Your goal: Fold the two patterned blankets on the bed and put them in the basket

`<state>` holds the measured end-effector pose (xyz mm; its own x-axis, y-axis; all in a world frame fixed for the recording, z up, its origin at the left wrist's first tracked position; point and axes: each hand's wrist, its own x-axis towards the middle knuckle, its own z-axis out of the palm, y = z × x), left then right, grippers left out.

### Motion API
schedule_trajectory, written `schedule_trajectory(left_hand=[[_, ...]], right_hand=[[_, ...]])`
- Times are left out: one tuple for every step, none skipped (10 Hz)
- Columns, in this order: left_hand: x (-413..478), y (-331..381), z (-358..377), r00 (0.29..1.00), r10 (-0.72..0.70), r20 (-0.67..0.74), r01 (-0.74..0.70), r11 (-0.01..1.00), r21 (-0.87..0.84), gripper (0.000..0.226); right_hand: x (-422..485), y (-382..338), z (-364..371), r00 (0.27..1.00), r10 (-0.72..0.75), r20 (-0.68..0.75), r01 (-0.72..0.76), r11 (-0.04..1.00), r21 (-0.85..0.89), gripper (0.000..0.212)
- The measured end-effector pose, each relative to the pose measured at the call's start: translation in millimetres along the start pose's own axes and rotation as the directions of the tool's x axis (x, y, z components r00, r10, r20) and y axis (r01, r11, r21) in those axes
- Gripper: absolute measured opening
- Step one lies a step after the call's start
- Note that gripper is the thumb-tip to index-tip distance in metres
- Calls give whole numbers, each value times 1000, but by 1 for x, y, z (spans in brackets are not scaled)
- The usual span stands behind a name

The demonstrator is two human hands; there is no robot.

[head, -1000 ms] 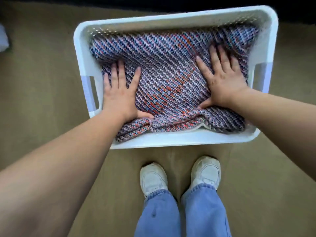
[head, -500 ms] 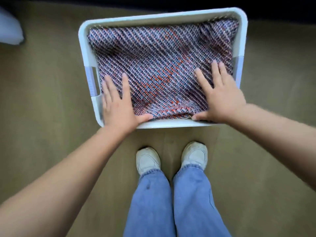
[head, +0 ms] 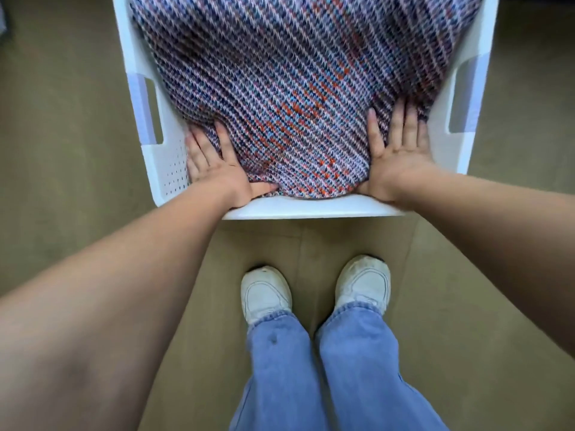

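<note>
A folded knit blanket (head: 295,88), striped in blue, white and orange, fills the white plastic basket (head: 311,208) on the floor. My left hand (head: 214,169) lies flat at the blanket's near left corner, its fingers wedged between the cloth and the basket's perforated wall. My right hand (head: 395,150) presses flat against the near right corner, fingers extended and slightly spread beside the wall. Neither hand grips the cloth. Only one blanket shows; anything beneath it is hidden.
The basket stands on a tan carpet (head: 62,150), with cut-out handles on its left side (head: 152,113) and right side (head: 460,98). My white shoes (head: 314,290) and blue jeans (head: 320,368) are just in front of its near rim.
Both hands slid from the top of the blanket to its near corners and pushed down beside the basket walls. The view has moved closer, so the basket's far end is cut off.
</note>
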<state>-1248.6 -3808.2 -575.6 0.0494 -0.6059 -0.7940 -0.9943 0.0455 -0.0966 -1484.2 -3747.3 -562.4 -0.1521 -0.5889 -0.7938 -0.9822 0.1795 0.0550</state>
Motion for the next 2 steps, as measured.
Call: schedule_trajectory(left_hand=[[-22, -9, -23, 996, 60, 65, -59, 998, -10, 139], [-58, -17, -48, 994, 104, 18, -103, 994, -44, 126]], right_hand=[[-25, 7, -18, 998, -64, -9, 64, 998, 18, 115], [-65, 17, -38, 989, -136, -57, 140, 987, 81, 102]])
